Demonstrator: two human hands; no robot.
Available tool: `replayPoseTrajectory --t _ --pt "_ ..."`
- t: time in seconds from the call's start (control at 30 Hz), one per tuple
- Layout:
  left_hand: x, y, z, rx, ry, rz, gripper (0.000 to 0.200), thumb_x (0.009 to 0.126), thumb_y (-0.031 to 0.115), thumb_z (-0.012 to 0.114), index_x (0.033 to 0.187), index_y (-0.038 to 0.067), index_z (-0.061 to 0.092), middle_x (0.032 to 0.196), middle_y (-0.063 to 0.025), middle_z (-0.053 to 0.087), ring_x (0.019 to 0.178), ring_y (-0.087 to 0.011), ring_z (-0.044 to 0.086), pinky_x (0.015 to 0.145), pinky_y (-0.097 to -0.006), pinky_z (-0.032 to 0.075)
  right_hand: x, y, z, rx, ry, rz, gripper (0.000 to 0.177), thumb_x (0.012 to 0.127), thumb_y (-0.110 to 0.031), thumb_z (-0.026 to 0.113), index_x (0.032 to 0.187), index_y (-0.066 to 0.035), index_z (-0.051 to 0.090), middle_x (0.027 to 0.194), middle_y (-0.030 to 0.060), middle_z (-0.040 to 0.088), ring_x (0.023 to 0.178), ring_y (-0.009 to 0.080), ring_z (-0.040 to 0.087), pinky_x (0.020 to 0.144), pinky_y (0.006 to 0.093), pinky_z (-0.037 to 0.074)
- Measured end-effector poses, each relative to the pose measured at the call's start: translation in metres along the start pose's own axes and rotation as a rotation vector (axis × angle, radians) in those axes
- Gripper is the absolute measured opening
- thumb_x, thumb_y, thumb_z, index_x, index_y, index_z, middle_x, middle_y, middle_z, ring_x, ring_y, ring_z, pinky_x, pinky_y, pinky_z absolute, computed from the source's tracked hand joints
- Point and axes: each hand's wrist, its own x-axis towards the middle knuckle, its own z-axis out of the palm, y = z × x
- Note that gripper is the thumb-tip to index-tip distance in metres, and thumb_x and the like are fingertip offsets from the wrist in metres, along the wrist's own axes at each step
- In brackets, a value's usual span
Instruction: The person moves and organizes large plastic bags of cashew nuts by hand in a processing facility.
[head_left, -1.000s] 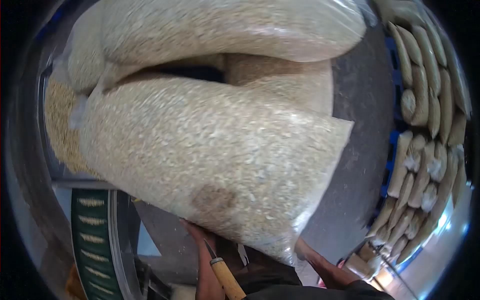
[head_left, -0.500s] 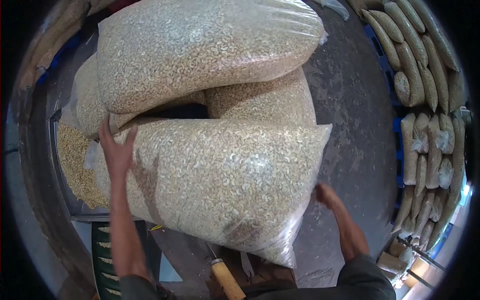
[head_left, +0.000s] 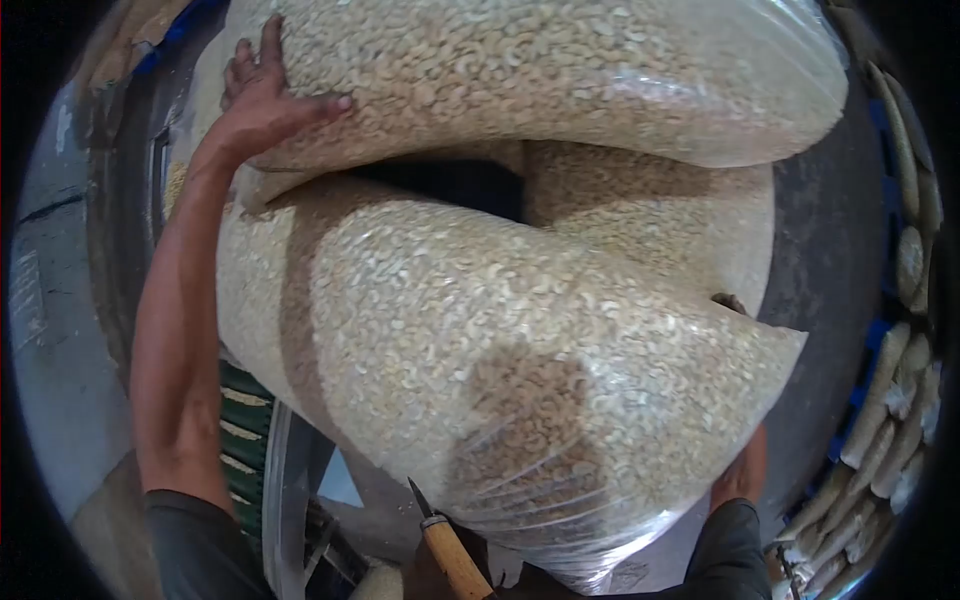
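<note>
My left hand (head_left: 272, 105) lies with spread fingers on the upper clear bag of cashews (head_left: 480, 80). In front of me is a large clear bag of cashews (head_left: 430, 290), its right side near my body. Behind that bag's right edge my right hand (head_left: 730, 302) is mostly hidden; only fingertips show over the top edge, and the forearm passes beneath the bag. Another cashew bag (head_left: 650, 215) lies under the upper one. A tool with a wooden handle (head_left: 455, 560) and a pointed metal tip stands at the bottom centre.
A dark tabletop (head_left: 825, 240) lies under the bags. Stacked long filled bags (head_left: 910, 265) on blue pallets line the right side. A green ridged belt (head_left: 243, 430) with nuts runs at lower left beside a metal frame (head_left: 290, 500).
My left hand has moved from the near bag up onto the upper bag. My right hand has gone behind the near bag, whose right end tilts. The view is closer to the bags.
</note>
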Motion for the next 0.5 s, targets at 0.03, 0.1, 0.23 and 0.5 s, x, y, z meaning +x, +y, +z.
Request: replayPoseTrajectory --t 0.03,0.1,0.23,0.5 --pt "0.001 0.004 -0.003 0.001 -0.011 -0.023 0.132 0.055 0.066 0.078 0.151 0.020 0.001 0.151 -0.0331 0.001 0.141 -0.0481 -0.002 0.113 -0.0575 0.008 0.010 -0.002 0.000 0.039 -0.036 0.015 0.050 0.091 -0.042 0.048 0.111 0.002 0.062 0.104 0.0131 0.066 0.089 0.0230 0.065 0.078 0.0367 0.052" --pt "-0.002 0.010 -0.001 -0.020 -0.043 -0.026 0.136 0.052 0.068 0.079 0.151 0.019 0.000 0.151 -0.0328 -0.002 0.140 -0.0490 -0.005 0.113 -0.0574 0.007 0.013 -0.011 0.033 0.095 -0.071 0.046 0.050 0.091 -0.042 0.047 0.110 0.002 0.062 0.103 0.0132 0.066 0.088 0.0228 0.065 0.078 0.0367 0.052" --pt "0.004 0.023 -0.006 -0.059 -0.038 -0.105 0.144 0.047 0.077 0.074 0.151 0.017 -0.006 0.150 -0.0336 -0.008 0.138 -0.0507 -0.012 0.109 -0.0643 0.000 0.002 -0.077 0.116 0.122 -0.171 0.004 0.051 0.091 -0.042 0.047 0.109 0.003 0.062 0.100 0.0135 0.067 0.087 0.0225 0.065 0.077 0.0365 0.052" --pt "-0.003 0.101 0.012 -0.067 -0.057 -0.116 0.143 0.048 0.068 0.080 0.151 0.019 -0.007 0.149 -0.0353 -0.011 0.137 -0.0527 -0.014 0.106 -0.0674 -0.001 -0.025 -0.140 0.172 0.302 -0.346 -0.044 0.052 0.091 -0.042 0.046 0.107 0.005 0.063 0.096 0.0139 0.068 0.084 0.0219 0.065 0.076 0.0362 0.052"
